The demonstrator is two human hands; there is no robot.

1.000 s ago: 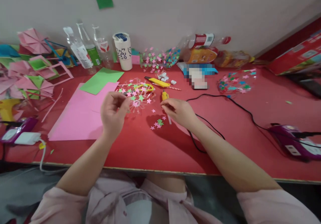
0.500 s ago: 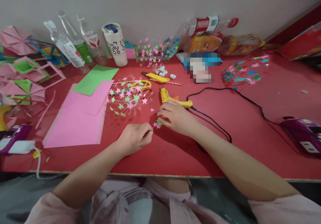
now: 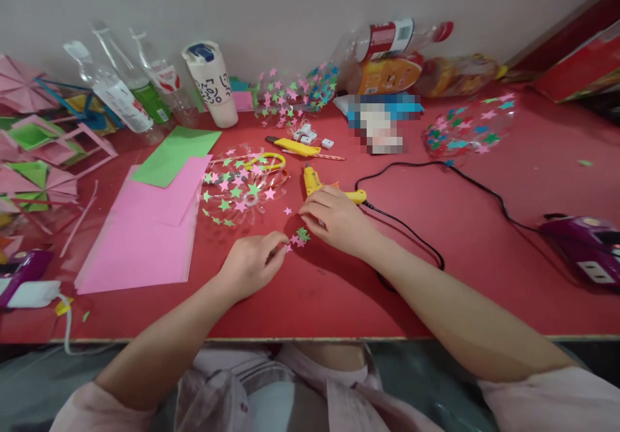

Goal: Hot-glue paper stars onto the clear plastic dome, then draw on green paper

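My left hand (image 3: 254, 264) is low over the red table, thumb and forefinger curled around a small pink paper star (image 3: 289, 248) at their tips. Beside it lies a small pile with a pink star (image 3: 299, 242) and green stars (image 3: 303, 233). My right hand (image 3: 339, 222) hovers just right of the pile, fingers bent and slightly apart, with nothing visible in them. Partly hidden behind that hand is a yellow glue gun (image 3: 310, 180). A single pink star (image 3: 287, 211) lies near its fingertips. To the left sits a clear plastic piece (image 3: 252, 199) covered in pink and green stars.
A yellow utility knife (image 3: 298, 147) lies farther back. Pink paper (image 3: 130, 245) and green paper (image 3: 177, 154) are at left. The black cord (image 3: 416, 234) runs right to a purple power strip (image 3: 584, 248). Bottles, a white tumbler (image 3: 210, 86) and a star-covered clear piece (image 3: 469, 128) stand around.
My left thumb and forefinger have loosened a little, and the pink star at their tips now shows. My right hand has barely moved. The whole view has shifted slightly.
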